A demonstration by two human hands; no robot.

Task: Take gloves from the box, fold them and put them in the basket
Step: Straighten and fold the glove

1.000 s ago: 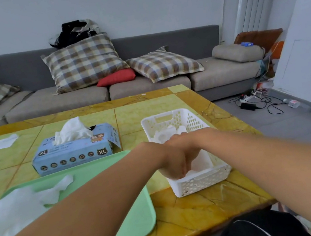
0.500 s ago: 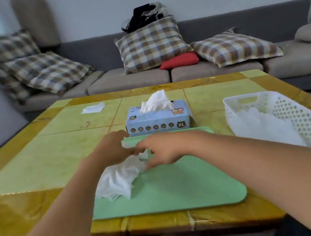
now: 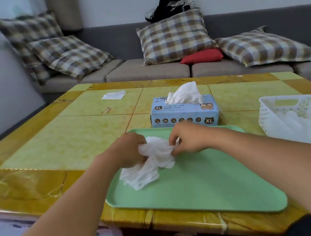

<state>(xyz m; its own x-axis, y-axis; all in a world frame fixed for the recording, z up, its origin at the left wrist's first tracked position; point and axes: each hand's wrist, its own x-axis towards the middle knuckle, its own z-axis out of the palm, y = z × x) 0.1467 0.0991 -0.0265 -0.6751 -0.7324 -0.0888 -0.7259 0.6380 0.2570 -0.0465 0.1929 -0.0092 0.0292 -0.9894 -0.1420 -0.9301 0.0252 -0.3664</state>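
Both hands now back from the white basket (image 3: 302, 114) at the table's right edge, over the green tray (image 3: 202, 182) at the near edge. Left hand (image 3: 127, 153) and right hand (image 3: 187, 139) pinching one crumpled white glove (image 3: 154, 163) on the tray; folding likely starting. Blue glove box (image 3: 184, 113) behind the tray, marked "XL"; other print unreadable.

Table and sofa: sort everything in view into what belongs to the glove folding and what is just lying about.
Part of the job:
- crumpled glove, held by left hand and right hand
- green tray under it
- glove box
- white basket

Just lying about:
- white sheet on the table's far side
- plaid cushions
- red cushion
- dark clothes
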